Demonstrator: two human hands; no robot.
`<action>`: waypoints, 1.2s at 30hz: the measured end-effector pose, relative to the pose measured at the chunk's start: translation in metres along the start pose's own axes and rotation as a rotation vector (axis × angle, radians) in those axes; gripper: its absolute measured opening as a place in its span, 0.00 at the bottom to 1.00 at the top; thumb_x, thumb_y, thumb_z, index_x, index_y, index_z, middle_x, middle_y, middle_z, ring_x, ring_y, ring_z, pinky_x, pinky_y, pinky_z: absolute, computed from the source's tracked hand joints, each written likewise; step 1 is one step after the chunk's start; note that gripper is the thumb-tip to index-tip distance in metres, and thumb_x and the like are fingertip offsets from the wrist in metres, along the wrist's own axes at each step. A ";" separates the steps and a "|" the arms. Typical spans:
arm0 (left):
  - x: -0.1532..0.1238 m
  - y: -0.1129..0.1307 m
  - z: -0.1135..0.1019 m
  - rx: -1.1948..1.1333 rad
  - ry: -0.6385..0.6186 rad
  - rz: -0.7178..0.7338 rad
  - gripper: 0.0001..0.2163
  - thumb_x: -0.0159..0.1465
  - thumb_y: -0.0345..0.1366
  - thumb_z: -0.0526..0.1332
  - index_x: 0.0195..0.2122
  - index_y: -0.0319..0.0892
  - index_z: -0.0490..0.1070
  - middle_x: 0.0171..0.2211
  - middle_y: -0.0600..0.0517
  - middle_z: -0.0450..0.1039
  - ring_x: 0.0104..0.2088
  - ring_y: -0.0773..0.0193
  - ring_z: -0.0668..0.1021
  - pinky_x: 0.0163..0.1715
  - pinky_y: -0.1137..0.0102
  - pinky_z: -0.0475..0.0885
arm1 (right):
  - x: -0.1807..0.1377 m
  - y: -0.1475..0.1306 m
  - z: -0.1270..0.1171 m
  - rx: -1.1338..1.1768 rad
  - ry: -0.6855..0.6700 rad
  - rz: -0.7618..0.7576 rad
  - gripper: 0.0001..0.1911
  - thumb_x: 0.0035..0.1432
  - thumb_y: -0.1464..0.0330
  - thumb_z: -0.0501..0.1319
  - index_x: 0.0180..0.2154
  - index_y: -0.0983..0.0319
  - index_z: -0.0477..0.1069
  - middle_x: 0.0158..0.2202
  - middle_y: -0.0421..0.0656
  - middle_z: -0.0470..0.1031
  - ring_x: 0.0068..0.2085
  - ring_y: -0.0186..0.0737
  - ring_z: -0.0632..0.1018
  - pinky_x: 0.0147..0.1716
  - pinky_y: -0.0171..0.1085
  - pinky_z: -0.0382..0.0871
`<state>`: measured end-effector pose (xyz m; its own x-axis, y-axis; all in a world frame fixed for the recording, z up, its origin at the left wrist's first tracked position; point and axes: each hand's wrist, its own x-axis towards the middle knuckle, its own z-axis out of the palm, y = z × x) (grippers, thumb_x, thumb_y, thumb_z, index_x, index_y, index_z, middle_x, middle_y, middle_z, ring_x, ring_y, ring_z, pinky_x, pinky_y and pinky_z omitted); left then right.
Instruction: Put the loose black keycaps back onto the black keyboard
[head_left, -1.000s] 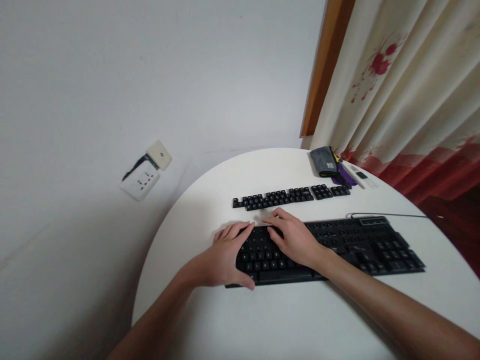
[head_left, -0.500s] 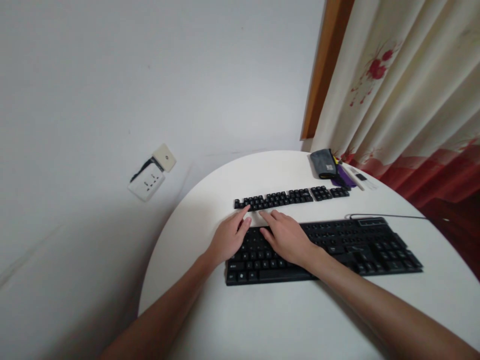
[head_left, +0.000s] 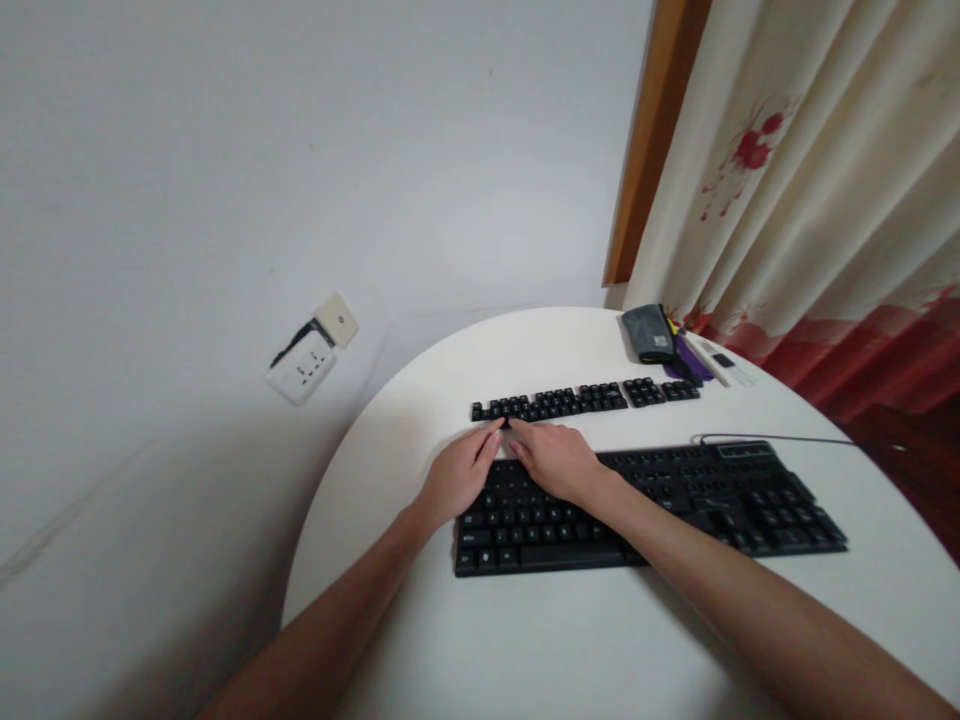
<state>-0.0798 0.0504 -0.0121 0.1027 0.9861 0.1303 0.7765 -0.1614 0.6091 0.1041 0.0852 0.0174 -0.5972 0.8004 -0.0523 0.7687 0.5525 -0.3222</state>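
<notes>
A black keyboard (head_left: 585, 554) lies on the white table, with bare key sockets showing in its upper rows. Behind it runs a long line of loose black keycaps (head_left: 600, 397), set out in groups. My left hand (head_left: 454, 474) reaches over the keyboard's left end, index finger and thumb close together at a small black keycap (head_left: 505, 423). From the other side, my right hand (head_left: 556, 460) brings its index fingertip to that same keycap, its thumb tucked beneath. The fingertips partly hide this keycap, at the near edge of the line. Both forearms cross the table's front part.
A grey pouch (head_left: 647, 334), a purple cloth (head_left: 688, 360) and a white stick-like item (head_left: 707, 361) lie at the back right. The keyboard's cable (head_left: 780, 436) trails right. A wall with a socket (head_left: 301, 368) borders the left, and a curtain (head_left: 810, 200) the right.
My right hand has moved left, closing the gap to my left hand. The fingertips of both now meet at a keycap at the near edge of the line.
</notes>
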 end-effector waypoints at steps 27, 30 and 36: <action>0.001 -0.001 -0.007 0.030 -0.010 0.063 0.15 0.67 0.35 0.54 0.53 0.45 0.74 0.36 0.50 0.71 0.36 0.62 0.74 0.39 0.67 0.70 | 0.016 0.000 -0.003 -0.016 0.096 -0.014 0.07 0.62 0.69 0.58 0.39 0.63 0.73 0.41 0.48 0.78 0.42 0.46 0.79 0.39 0.39 0.68; 0.001 -0.002 -0.007 -0.015 0.011 0.113 0.16 0.68 0.34 0.53 0.55 0.45 0.71 0.44 0.48 0.73 0.43 0.61 0.75 0.47 0.65 0.70 | 0.001 0.001 -0.006 0.074 0.187 0.005 0.07 0.62 0.68 0.58 0.40 0.62 0.73 0.40 0.46 0.78 0.40 0.44 0.78 0.37 0.37 0.67; 0.001 0.002 -0.010 0.052 -0.075 0.263 0.15 0.70 0.36 0.51 0.53 0.47 0.73 0.56 0.49 0.71 0.57 0.57 0.70 0.59 0.56 0.62 | -0.044 0.005 -0.001 0.277 0.275 0.031 0.04 0.61 0.68 0.60 0.37 0.59 0.73 0.32 0.41 0.76 0.33 0.39 0.75 0.33 0.36 0.64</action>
<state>-0.0843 0.0504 -0.0024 0.3497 0.9109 0.2191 0.7474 -0.4123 0.5210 0.1341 0.0530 0.0188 -0.4619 0.8691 0.1768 0.6724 0.4732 -0.5691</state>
